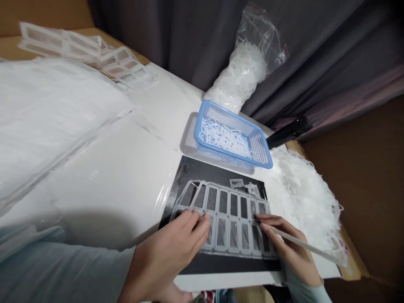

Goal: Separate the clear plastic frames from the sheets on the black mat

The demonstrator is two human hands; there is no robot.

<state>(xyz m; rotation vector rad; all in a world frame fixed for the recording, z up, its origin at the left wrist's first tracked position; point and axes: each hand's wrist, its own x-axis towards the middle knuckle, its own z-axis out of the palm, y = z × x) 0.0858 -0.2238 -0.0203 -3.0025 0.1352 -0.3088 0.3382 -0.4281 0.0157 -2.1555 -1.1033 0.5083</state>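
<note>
A translucent silicone-like sheet of joined rectangular frames [221,231] lies on a black mat [202,268], its upper left strips bent out of line. My left hand [179,237] is closed over the sheet's left part, thumb and fingers pinched together at its edge strips. In my right hand [292,248] is a slim, pale stick-like tool [315,249], held between thumb and fingers; its dark tip touches or hovers just over the sheet's right part. A small loose clear frame [237,183] and a crumpled clear scrap [253,190] lie at the mat's upper edge.
Beyond the mat stands a blue basket [202,139] holding thin white strips. A plastic bag of white loops [241,71] leans behind it. Loose white strips [304,202] are heaped at right. Stacked translucent sheets [57,118] cover the table's left side.
</note>
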